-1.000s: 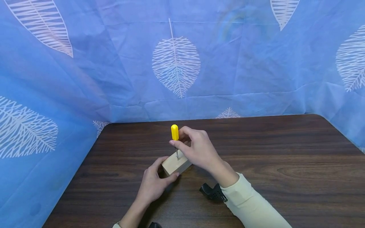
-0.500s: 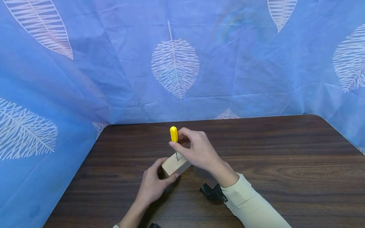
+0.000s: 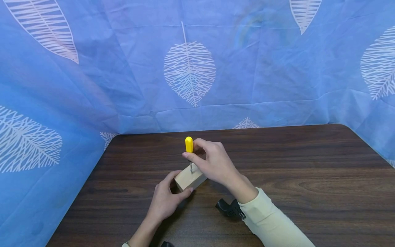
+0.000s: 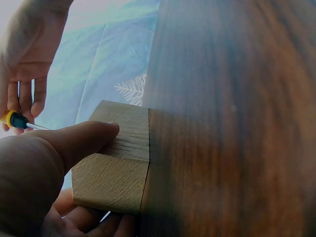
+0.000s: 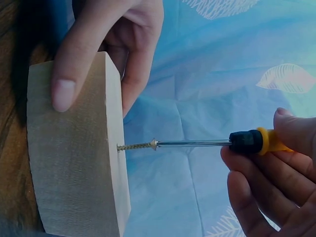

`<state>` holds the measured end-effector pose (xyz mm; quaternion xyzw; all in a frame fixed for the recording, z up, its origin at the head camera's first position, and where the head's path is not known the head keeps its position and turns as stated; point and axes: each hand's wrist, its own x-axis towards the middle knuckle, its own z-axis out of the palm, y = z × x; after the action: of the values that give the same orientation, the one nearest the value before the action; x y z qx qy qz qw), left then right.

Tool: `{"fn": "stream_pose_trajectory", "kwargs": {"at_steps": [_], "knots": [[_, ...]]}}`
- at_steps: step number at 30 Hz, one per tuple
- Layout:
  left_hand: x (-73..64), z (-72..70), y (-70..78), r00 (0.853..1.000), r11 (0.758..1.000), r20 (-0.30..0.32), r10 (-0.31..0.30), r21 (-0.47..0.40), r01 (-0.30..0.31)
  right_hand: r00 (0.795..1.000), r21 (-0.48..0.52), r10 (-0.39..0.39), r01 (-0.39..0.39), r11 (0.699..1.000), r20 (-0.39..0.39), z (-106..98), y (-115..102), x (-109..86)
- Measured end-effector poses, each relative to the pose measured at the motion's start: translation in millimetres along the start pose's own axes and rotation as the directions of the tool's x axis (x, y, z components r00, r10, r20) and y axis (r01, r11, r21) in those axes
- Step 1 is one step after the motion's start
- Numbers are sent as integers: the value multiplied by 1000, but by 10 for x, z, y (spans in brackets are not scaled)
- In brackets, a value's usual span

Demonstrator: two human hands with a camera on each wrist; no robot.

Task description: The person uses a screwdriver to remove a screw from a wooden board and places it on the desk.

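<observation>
A pale wooden block (image 3: 189,178) lies on the dark table, its near end gripped by my left hand (image 3: 166,197). The thumb presses one side while fingers reach round the other. In the right wrist view a screw (image 5: 137,146) stands in the block's top face, much of its thread showing. The tip of a screwdriver (image 5: 192,143) meets the screw head, shaft and screw in line. My right hand (image 3: 216,161) pinches the yellow and black screwdriver handle (image 3: 189,144) between thumb and fingers, holding the tool nearly upright over the block.
A black strap-like piece (image 3: 229,208) shows beside the right wrist. Another dark item (image 3: 167,244) peeks in at the bottom edge. Beyond the brown wooden table (image 3: 308,161) hangs a blue cloth (image 3: 135,79) with white leaf prints.
The yellow handle tilts slightly left, then comes back more upright. Both hands and the block stay where they were; the head view shifts a little.
</observation>
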<state>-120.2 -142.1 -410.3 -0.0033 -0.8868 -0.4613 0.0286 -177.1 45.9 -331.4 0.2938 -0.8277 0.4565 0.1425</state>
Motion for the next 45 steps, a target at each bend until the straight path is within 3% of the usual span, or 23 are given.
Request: {"fn": "stream_pose_trajectory", "kwargs": {"at_steps": [4,11,18,26,33,45], "knots": [[-1,-1,6,1000,1000,1,0,-4,0,1000,4,19,-19,1000,23,-18,-10,3],[-10,4,-3,1000,1000,3,8,-19,-8,992,91,120,-122,988,25,-41,2,-9],[3,4,6,1000,1000,8,20,-22,-20,996,145,88,-86,986,-8,-49,24,-4],[25,1,23,1000,1000,12,23,-22,-22,998,143,47,-50,988,30,-100,53,21],[-1,-3,19,1000,1000,12,-2,-26,2,991,153,127,-133,979,49,-102,65,9],[-18,5,16,1000,999,8,4,-32,-4,990,169,143,-143,975,12,-69,44,-1]]}}
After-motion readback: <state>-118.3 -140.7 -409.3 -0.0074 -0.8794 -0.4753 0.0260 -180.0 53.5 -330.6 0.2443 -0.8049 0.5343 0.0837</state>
